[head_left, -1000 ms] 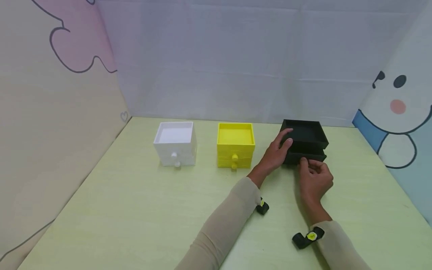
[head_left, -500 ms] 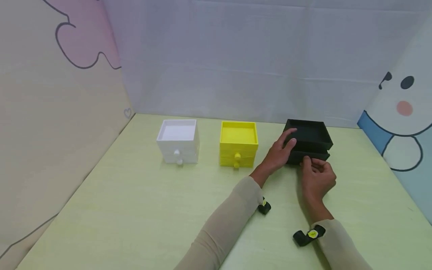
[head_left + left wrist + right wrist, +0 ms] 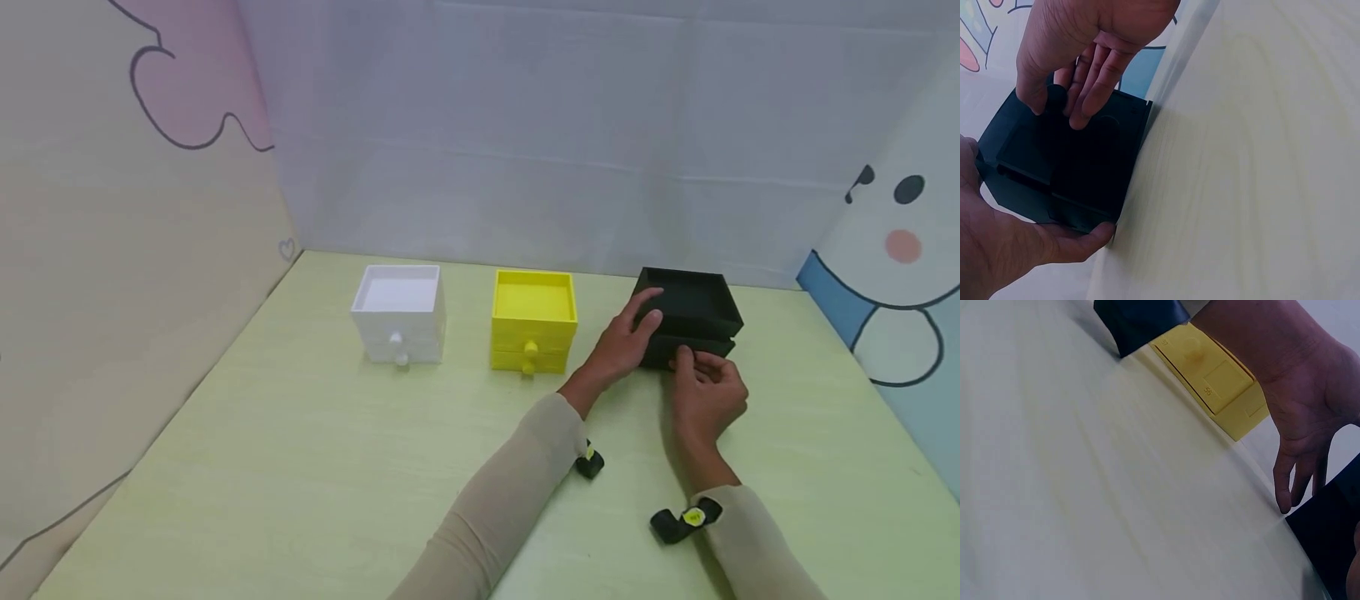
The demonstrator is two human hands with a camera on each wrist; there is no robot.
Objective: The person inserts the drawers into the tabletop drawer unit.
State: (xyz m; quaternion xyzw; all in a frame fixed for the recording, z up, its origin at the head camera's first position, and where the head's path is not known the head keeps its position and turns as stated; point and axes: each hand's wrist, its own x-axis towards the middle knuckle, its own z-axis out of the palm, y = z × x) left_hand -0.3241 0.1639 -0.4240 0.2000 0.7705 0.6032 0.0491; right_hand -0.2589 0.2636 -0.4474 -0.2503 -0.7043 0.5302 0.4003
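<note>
A small black drawer box (image 3: pixel 690 298) with a shallow tray top stands at the back right of the table. Its lower drawer (image 3: pixel 660 350) juts slightly from the front. My left hand (image 3: pixel 621 343) grips the box's left side, fingers along the side and top edge. In the left wrist view, the right hand's thumb and fingertips pinch a round black knob (image 3: pixel 1055 98) on the drawer front. That knob is hidden behind my right hand (image 3: pixel 705 396) in the head view.
To the left stand a yellow drawer box (image 3: pixel 534 321) and a white drawer box (image 3: pixel 399 312), both with small front knobs. The pale green table (image 3: pixel 300 467) ends at a cloth backdrop (image 3: pixel 487 125) behind the boxes.
The black drawer has slid a little further into its box, my right hand moving with it. My left hand keeps its hold. The whole head view has shifted slightly.
</note>
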